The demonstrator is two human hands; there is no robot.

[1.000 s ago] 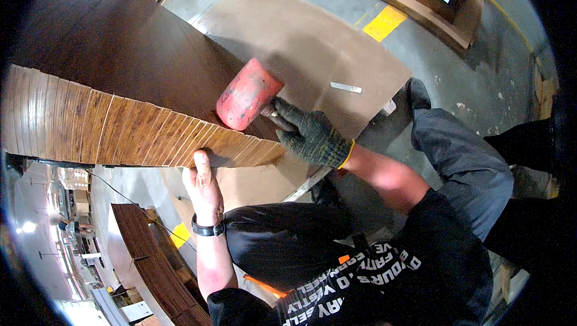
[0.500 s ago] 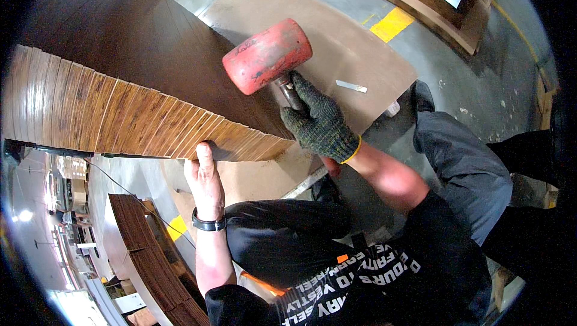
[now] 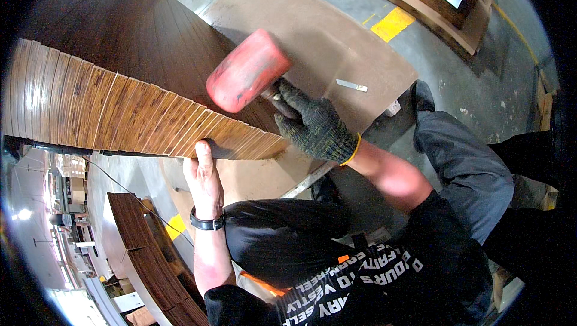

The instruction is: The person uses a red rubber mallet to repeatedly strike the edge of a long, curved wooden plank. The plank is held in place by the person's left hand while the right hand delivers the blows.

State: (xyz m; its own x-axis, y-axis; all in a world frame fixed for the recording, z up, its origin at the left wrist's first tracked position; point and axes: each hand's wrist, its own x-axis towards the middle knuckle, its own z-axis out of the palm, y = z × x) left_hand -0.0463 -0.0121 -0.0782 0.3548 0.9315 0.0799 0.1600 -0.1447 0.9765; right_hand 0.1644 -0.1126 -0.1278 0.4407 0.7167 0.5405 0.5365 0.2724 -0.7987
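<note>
The red mallet [image 3: 248, 71] was over the right part of the plank stack [image 3: 114, 109], its handle [image 3: 276, 97] within the curled, gloved fingers of my right hand [image 3: 318, 123]. My bare left hand [image 3: 204, 185] touched the stack's near face by thumb; its other fingers' spread I could not tell.

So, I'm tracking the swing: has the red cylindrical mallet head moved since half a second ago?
Yes: the red mallet head has moved left and lower in view, away from the yellow painted floor marking.
</note>
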